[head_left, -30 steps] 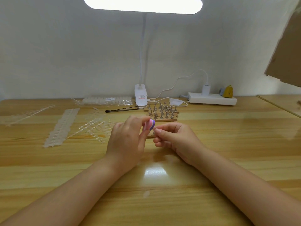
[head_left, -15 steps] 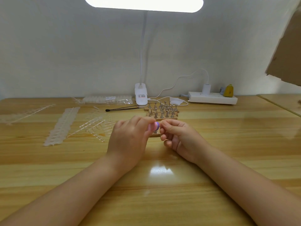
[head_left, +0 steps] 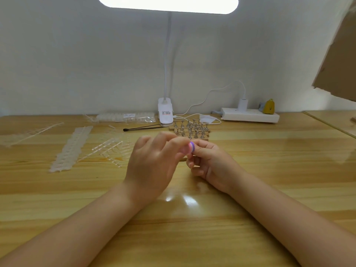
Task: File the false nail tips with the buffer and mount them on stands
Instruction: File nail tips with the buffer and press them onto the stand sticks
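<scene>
Filing: left hand (head_left: pixel 154 162) pinches the pink-and-purple buffer (head_left: pixel 191 147) at its fingertips, held above the table (head_left: pixel 269 180), right up against the right hand (head_left: pixel 210 164).
Right hand: fingers curled in, thumb and forefinger meeting at the buffer; it likely holds a nail tip there, but the tip itself is too small and hidden to see.
Buffer axis: only its rounded, striped end shows, facing the camera side; the long axis seems to run away from us, behind the left fingers, though I cannot tell for sure.
Stands: metal stands (head_left: pixel 192 129) sit in rows on a wooden block just beyond the hands, all bare as far as I can see.
Stock: strips of clear nail tips (head_left: pixel 69 149) lie well to the left.
Risk: a tiny clear tip could flick out of that pinch if the buffer drags too hard, and it would be hard to spot on the wood.
Second risk: hands work close to the stands, so a wide stroke might knock them.
</scene>
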A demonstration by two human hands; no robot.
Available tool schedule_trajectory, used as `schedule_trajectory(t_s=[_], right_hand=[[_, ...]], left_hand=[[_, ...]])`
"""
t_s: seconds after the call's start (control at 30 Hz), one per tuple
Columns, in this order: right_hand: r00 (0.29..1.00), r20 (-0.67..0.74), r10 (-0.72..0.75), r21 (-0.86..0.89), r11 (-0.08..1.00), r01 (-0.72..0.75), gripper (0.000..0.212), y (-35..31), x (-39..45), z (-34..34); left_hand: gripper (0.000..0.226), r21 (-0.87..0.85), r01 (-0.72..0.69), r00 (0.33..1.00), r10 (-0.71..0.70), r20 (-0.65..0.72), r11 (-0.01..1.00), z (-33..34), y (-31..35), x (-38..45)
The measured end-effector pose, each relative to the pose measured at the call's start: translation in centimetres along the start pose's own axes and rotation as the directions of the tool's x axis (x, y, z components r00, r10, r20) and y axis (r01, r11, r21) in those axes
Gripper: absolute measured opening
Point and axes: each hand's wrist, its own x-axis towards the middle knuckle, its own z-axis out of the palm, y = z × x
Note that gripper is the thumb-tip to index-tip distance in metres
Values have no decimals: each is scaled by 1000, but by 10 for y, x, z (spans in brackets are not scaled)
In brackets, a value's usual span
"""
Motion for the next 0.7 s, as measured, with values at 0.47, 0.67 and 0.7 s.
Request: schedule_trajectory(t_s=[0.47, 0.67, 0.7], right_hand=[[1000, 7, 4, -3, 1000, -4, 11, -1, 0, -2], [999, 18, 31, 12, 999, -31, 8, -3, 0, -3], [999, 19, 42, 21, 999, -42, 10, -4, 0, -3]], left_hand=[[20, 42, 87, 996, -87, -16, 995, 0, -8, -2], [31, 82, -14, 1000, 16, -26, 997, 0, -3, -1], [34, 88, 35, 999, -34, -16, 996, -1, -7, -2]])
